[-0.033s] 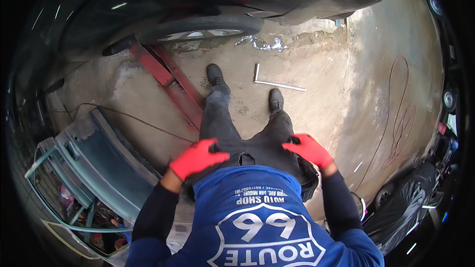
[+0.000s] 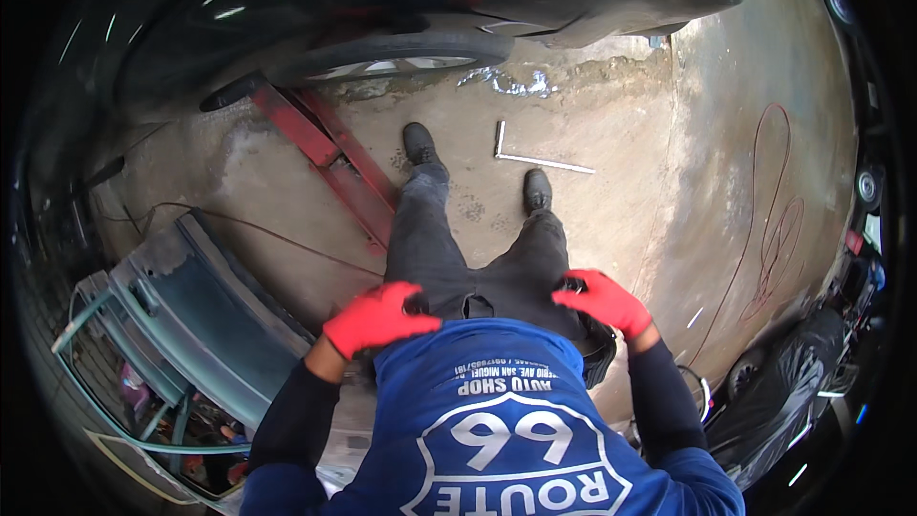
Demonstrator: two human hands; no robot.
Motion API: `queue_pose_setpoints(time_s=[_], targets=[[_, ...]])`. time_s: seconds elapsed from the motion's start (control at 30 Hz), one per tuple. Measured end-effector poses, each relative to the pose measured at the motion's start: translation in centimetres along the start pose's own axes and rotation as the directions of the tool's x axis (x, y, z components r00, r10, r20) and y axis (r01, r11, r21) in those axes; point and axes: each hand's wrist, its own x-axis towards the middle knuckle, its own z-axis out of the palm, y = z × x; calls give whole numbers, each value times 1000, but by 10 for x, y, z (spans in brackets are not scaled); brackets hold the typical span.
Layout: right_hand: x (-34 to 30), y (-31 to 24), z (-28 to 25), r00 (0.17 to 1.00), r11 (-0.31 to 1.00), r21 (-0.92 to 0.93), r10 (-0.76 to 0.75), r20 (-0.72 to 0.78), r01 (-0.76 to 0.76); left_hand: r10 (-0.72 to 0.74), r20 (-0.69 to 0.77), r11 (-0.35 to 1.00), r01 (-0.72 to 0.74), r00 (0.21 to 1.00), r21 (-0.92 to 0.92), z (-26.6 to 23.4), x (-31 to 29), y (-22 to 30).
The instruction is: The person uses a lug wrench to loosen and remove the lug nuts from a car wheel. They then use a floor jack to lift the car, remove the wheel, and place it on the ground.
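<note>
Both my hands wear red gloves with dark patches at the thumbs. My left hand point(image 2: 380, 318) is beside my left hip, at the lower edge of the dark trousers point(image 2: 420, 239), its fingers stretched inward and loosely apart. Level with it, my right hand point(image 2: 609, 303) hovers by the right hip, fingers apart and slightly bent. I see nothing held in either one; the palms are hidden. An L-shaped silver wrench point(image 2: 549, 163) lies on the concrete just ahead of my right shoe point(image 2: 537, 191).
Ahead is a dark car with a wheel point(image 2: 392, 59). A red floor jack point(image 2: 330, 148) slants from the car past my left leg. Teal car panels point(image 2: 205, 325) stand at left. A thin hose point(image 2: 759, 220) coils on the right floor, near a black plastic-covered heap point(image 2: 788, 401).
The view has shifted very slightly. My left hand sits a little lower and my right hand a little farther right; both stay by the hips.
</note>
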Motion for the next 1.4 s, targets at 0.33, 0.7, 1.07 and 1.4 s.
queue_pose_setpoints(time_s=[0.33, 0.7, 1.07, 1.4], targets=[[31, -70, 84, 816, 917, -354, -342, -467, 183, 256, -136, 961, -267, 957, -68, -104, -11, -54], [126, -54, 73, 961, 972, -52, 215, -172, -227, 131, -233, 991, -118, 964, 66, -119, 54, -104], [114, 29, 59, 954, 941, -163, -287, 84, 297, 239, -157, 896, -155, 958, 417, -32, 67, -97], [277, 63, -17, 916, 648, -709, -401, -9, 277, 197, -107, 948, -161, 975, 274, -58, 157, -43]])
